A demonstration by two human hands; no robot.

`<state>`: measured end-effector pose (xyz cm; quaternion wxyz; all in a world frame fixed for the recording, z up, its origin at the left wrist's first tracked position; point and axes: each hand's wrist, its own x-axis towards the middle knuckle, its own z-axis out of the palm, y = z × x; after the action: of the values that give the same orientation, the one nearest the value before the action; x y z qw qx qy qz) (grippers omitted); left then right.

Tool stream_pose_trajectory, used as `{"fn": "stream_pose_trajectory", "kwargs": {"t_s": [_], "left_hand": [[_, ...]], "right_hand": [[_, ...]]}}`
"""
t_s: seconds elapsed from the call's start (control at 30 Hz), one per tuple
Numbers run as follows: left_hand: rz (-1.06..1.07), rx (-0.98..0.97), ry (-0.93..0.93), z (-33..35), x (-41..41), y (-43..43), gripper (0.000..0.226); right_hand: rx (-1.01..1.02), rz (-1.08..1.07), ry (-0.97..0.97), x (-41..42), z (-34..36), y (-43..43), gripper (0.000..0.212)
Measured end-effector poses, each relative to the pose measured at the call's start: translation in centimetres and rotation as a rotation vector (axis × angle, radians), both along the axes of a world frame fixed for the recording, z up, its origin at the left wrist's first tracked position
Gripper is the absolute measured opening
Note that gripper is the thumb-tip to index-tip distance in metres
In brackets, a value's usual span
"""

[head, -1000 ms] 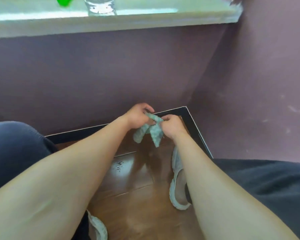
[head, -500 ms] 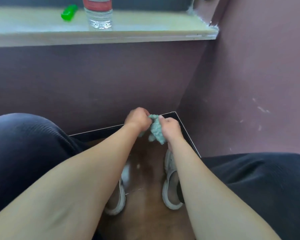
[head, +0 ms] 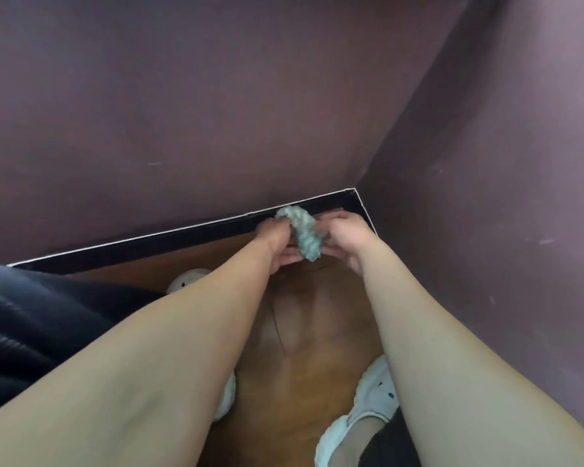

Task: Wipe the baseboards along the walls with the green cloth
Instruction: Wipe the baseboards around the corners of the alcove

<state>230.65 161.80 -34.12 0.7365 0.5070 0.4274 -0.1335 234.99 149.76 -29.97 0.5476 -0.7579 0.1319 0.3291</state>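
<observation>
**dustbunny_k:** how much room is there down in that corner?

**mopsy22:** Kinda tight. Closest to the camera, two bare forearms are reaching forward over a brown wood floor (head: pixel 304 348). A white shoe (head: pixel 368 409) is sitting bottom right, partly tucked under the right forearm. A second white shoe (head: pixel 186 279) is peeking out past a dark trouser knee (head: pixel 31 332) on the left. Between the arms, a strip of bare floor is running out toward the corner.

**dustbunny_k:** and the cloth?

**mopsy22:** The green cloth (head: pixel 300 230) is being held between both hands, just this side of the corner. It's bunched into a fat roll. Its long axis is slanting from upper left, by the baseboard (head: pixel 182 239), down to lower right toward the camera. The left hand (head: pixel 273 242) is curling its fingers round the roll's left side. The right hand (head: pixel 346 237) is pinching the right side, fingers close together. The top end is overlapping the baseboard in the view, but I can't tell if it's actually touching.

**dustbunny_k:** edges?

**mopsy22:** The black baseboard, with a thin white line on top, is stretching left along the front wall (head: pixel 199 112), so there's plenty of open length that way. It's turning the corner just right of the hands and running down along the right wall (head: pixel 503 197), which is crowding the right arm.
</observation>
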Motion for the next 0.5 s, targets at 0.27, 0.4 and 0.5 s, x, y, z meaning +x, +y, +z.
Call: {"fn": "stream_pose_trajectory", "kwargs": {"t_s": [0.27, 0.4, 0.5], "left_hand": [[0.146, -0.080, 0.194, -5.3, 3.0, 0.0, 0.034], [0.379, -0.141, 0.159, -6.7, 4.8, 1.6, 0.035], [0.535, -0.184, 0.137, -7.2, 6.4, 2.5, 0.041]], "right_hand": [[-0.011, 0.052, 0.074, 4.8, -3.1, -0.3, 0.008], [0.096, -0.028, 0.197, 4.2, -5.4, 0.2, 0.027], [0.136, -0.107, 0.283, 4.5, -6.4, -0.3, 0.035]]}}
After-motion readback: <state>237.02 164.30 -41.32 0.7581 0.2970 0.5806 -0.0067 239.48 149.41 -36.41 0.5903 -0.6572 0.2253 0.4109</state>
